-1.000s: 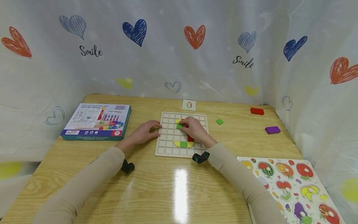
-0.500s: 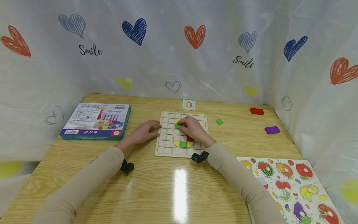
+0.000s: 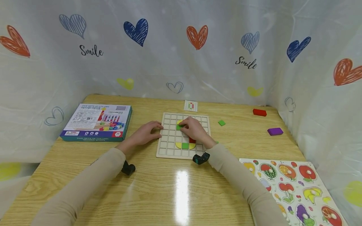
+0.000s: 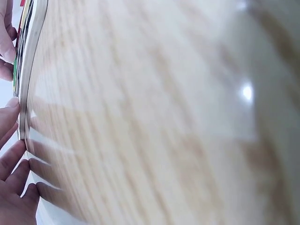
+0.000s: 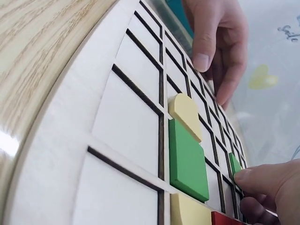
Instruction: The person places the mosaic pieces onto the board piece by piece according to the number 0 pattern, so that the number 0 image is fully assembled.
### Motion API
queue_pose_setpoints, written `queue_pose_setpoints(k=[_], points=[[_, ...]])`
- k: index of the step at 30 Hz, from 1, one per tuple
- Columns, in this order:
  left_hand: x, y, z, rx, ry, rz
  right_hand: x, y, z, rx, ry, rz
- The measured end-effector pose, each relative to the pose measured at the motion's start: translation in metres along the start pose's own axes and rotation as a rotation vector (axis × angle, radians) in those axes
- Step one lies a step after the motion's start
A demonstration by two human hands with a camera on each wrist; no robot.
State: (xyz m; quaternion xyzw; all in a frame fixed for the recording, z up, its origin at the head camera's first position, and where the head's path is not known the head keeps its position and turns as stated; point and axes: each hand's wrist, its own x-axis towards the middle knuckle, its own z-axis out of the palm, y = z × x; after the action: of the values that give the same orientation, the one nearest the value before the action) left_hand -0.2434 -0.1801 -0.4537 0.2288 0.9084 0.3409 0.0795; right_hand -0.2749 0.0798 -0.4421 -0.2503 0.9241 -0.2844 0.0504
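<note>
A pale wooden grid board (image 3: 167,142) lies on the table. My left hand (image 3: 145,133) rests its fingertips and thumb against the board's left edge, fingers loosely bent. Over the board's upper middle, my right hand (image 3: 195,129) pinches a green square tile (image 3: 179,127), its thumb at the tile in the right wrist view. A yellow piece (image 3: 179,121) lies just behind that tile. Nearer the front edge, another green square (image 3: 185,146) sits between two rounded yellow pieces (image 3: 178,145). Red tiles (image 3: 192,140) are partly hidden under my right hand.
Behind the board lies a small pattern card (image 3: 190,105). A loose green tile (image 3: 222,122), a red block (image 3: 259,112) and a purple block (image 3: 275,131) lie to the right. A boxed toy set (image 3: 97,122) stands left; a fruit puzzle board (image 3: 299,182) lies front right.
My right hand and the green tile it pinches have shifted slightly left on the board. The left hand stays at the board's edge.
</note>
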Motion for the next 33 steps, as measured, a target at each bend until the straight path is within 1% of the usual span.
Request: queue_pose_setpoints(k=[4, 8, 12, 15, 18, 22, 27, 29, 33], points=[[0.000, 0.001, 0.000, -0.012, -0.008, -0.013, -0.001, 0.001, 0.000, -0.002, 0.006, -0.004], [0.001, 0.002, 0.000, -0.012, -0.009, -0.009, -0.003, 0.002, -0.002, 0.002, 0.007, -0.013], [0.001, 0.002, 0.001, -0.015, -0.011, -0.007, -0.006, 0.004, -0.006, 0.031, 0.028, -0.028], [0.002, 0.002, 0.002, -0.016, -0.011, -0.005, -0.010, 0.009, -0.011, 0.053, 0.056, -0.013], [0.002, 0.002, 0.002, -0.017, -0.012, -0.014, -0.017, 0.016, -0.019, 0.081, 0.079, 0.037], [0.001, 0.004, 0.001, -0.020, -0.017, -0.029, -0.035, 0.029, -0.030, 0.143, 0.106, 0.122], [0.000, 0.005, 0.000, -0.014, -0.010, -0.034, -0.065, 0.047, -0.045, 0.237, 0.134, 0.221], [0.000, 0.005, 0.000, -0.009, -0.004, -0.028, -0.077, 0.054, -0.050, 0.243, 0.138, 0.236], [-0.001, 0.004, 0.000, -0.005, 0.009, -0.012, -0.100, 0.068, -0.057, 0.219, 0.132, 0.261]])
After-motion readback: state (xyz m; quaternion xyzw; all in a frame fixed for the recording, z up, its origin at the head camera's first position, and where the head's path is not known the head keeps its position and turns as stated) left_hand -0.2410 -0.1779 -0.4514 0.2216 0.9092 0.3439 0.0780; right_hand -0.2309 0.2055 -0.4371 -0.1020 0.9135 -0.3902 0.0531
